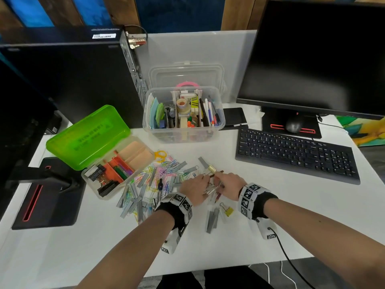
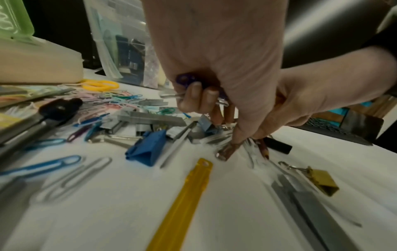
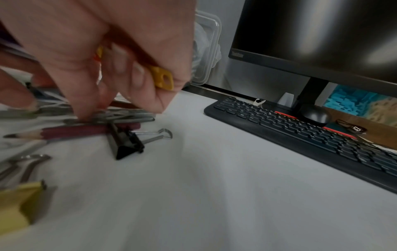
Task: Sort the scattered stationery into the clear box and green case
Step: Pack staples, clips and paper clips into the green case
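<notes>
The open green case (image 1: pixel 87 138) with binder clips and pencils stands at the left, and the clear box (image 1: pixel 216 122) of stationery stands behind the pile. Paper clips and staple strips (image 1: pixel 154 180) lie scattered between them. My left hand (image 1: pixel 205 184) curls its fingers round a purple binder clip (image 2: pixel 185 80), with its thumb tip down among silver clips. My right hand (image 1: pixel 218 182) meets it and grips a yellow plastic piece (image 3: pixel 164 79) while its fingertips (image 3: pixel 86 115) press on silver clips (image 3: pixel 128 117). A dark red pencil (image 3: pixel 75 131) and a black binder clip (image 3: pixel 126 144) lie beneath that hand.
A yellow binder clip (image 1: pixel 228 211), staple strips (image 1: pixel 212 220), a blue binder clip (image 2: pixel 148 149) and a yellow plastic strip (image 2: pixel 187 195) lie near my wrists. Yellow scissors (image 1: pixel 160 155) lie beside the case. A keyboard (image 1: pixel 295 155) and monitor (image 1: pixel 316 55) stand at the right, a computer tower (image 1: pixel 68 76) behind left.
</notes>
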Demonstrator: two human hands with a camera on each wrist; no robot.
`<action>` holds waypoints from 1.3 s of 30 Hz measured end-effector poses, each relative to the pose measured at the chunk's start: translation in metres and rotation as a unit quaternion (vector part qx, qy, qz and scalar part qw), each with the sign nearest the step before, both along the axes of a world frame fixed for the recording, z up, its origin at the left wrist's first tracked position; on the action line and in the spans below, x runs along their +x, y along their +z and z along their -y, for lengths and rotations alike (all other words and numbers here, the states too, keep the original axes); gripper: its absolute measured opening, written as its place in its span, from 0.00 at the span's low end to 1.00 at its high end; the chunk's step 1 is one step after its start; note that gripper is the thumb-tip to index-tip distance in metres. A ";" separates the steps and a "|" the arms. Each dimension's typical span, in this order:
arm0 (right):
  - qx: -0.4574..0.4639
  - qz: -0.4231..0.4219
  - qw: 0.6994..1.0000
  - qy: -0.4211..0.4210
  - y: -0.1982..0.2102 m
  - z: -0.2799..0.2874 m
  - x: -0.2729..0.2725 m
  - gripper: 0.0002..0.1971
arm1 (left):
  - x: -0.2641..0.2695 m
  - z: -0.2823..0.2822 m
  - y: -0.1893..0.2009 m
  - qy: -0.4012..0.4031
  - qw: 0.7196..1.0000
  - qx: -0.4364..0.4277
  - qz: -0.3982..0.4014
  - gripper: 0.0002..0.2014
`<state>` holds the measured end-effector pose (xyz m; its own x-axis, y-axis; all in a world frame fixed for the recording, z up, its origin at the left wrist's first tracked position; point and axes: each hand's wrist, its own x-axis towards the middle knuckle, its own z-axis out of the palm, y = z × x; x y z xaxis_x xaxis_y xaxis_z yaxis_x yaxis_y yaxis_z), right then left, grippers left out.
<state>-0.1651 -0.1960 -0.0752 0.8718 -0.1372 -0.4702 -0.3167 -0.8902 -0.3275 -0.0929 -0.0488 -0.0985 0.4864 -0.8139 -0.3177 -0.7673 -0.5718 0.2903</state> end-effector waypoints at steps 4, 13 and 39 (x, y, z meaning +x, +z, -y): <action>0.007 0.011 1.000 -0.013 0.004 0.009 -0.005 0.08 | 0.000 0.004 -0.001 0.013 1.000 -0.008 -0.016 0.13; 0.019 0.013 1.000 -0.009 0.006 0.006 0.001 0.09 | 0.004 0.011 -0.002 0.056 0.997 -0.008 -0.055 0.11; -0.011 0.003 0.998 0.061 0.015 0.006 0.020 0.04 | 0.041 -0.014 0.002 0.206 0.955 -0.149 -0.153 0.05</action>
<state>-0.1452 -0.2017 -0.0597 0.8851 -0.0395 -0.4637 -0.2033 -0.9292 -0.3088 -0.0518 -0.0350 -0.0963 0.7065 -0.6499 -0.2801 -0.3480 -0.6636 0.6622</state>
